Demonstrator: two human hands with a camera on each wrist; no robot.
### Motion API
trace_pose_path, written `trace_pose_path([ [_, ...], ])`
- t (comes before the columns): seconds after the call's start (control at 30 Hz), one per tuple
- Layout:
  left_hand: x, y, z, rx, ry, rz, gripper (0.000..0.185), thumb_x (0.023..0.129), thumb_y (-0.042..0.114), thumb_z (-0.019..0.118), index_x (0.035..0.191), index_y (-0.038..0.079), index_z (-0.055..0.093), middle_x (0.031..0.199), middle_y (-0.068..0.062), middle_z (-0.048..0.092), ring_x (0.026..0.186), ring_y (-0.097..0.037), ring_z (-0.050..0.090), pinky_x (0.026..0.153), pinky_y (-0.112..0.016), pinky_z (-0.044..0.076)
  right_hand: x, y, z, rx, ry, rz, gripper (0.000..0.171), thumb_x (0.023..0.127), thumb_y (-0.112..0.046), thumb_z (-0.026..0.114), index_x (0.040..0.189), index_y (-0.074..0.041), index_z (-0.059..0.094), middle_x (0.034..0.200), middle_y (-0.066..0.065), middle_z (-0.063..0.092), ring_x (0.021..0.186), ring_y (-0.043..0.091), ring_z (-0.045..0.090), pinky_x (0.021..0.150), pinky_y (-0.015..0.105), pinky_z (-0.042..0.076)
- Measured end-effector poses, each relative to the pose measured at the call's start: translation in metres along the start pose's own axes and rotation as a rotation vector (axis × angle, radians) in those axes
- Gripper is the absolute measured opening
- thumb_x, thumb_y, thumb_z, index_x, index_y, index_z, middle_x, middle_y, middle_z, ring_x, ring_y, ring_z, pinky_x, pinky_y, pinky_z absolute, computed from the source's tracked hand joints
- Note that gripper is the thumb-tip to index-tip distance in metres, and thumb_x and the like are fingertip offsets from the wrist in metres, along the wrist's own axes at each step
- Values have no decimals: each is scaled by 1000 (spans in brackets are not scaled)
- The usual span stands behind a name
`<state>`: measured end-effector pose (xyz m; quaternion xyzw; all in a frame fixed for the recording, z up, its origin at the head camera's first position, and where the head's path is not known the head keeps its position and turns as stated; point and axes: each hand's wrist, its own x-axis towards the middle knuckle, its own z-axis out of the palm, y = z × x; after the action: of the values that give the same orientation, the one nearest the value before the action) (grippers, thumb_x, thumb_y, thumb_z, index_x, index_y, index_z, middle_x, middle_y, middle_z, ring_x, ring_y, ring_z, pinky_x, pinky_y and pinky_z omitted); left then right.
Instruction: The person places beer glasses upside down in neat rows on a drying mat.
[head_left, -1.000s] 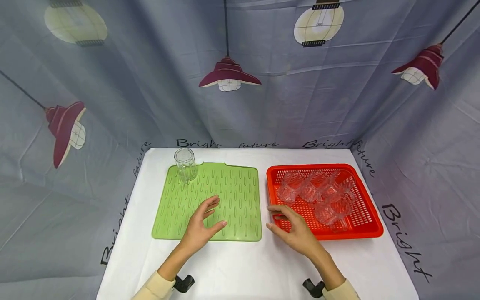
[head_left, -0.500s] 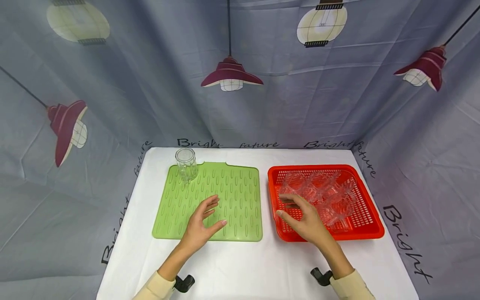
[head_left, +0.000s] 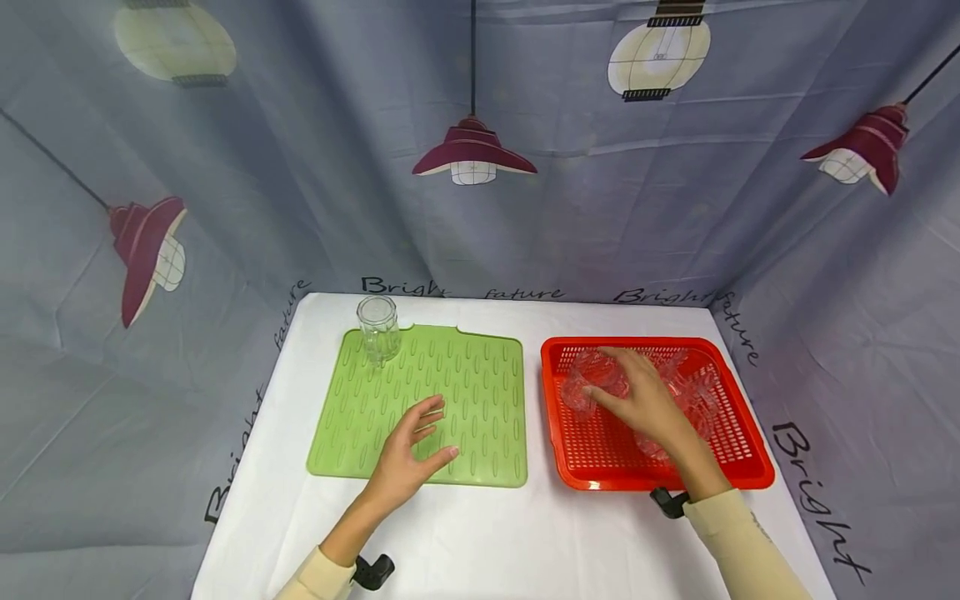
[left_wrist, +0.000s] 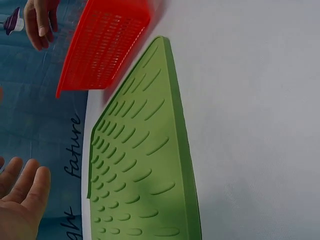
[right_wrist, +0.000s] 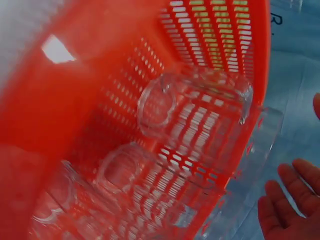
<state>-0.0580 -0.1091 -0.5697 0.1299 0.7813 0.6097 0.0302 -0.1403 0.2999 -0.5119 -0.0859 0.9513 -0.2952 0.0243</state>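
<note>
Reaching into the red basket [head_left: 738, 471], the right hand [head_left: 647, 402] is over a pile of clear glass cups [head_left: 592, 379] that lie on their sides. Its fingers are spread out and a little bent, and the fingertips are right at the cup nearest the left side of the basket. It is hard to tell if they touch the glass yet. The fingers are not wrapped around any cup. In the right wrist view, the cups [right_wrist: 200, 107] look jumbled close together on the holey floor of the basket [right_wrist: 100, 95], and the straight fingers [right_wrist: 282, 210] show at the bottom corner.

The left hand [head_left: 408, 454] rests near the front edge of the green mat [head_left: 480, 392]. Its fingers are loose and straight and it holds nothing. In the left wrist view, the fingers [left_wrist: 22, 190] show at the edge, beside the bumpy mat [left_wrist: 145, 165].

One more clear cup [head_left: 377, 327] stands alone at the far left corner of the green mat, well apart from both hands.

The mat and the basket sit side by side on a white table [head_left: 487, 542]. The mat is on the left and the basket is on the right. A grey cloth with lamp pictures [head_left: 474, 158] hangs behind the table.
</note>
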Motion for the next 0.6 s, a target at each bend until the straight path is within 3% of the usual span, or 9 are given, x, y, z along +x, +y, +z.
trace_pose_path([
  [0.2,5,-1,1,-26,3,10,79,96,22,84,163,25,42,164,-8,51,148,-40,56,122,-61,50,15,6,-10,-55,-50,54,96,94,-47,82,166,-5,35,168,28,39,154,52,35,122,80,36],
  [0.37,7,-2,3,-30,-14,8,78,96,25,84,163,27,42,165,-8,50,148,-40,55,123,-59,49,17,14,-11,-81,-80,101,97,92,-44,85,166,-3,36,166,31,41,152,56,35,119,82,38],
  [0.6,1,-4,1,-38,34,15,75,96,20,84,161,21,46,162,-8,53,145,-44,56,121,-54,52,20,20,3,-112,-76,56,91,89,-35,88,162,-2,44,160,29,52,153,59,31,125,85,20],
])
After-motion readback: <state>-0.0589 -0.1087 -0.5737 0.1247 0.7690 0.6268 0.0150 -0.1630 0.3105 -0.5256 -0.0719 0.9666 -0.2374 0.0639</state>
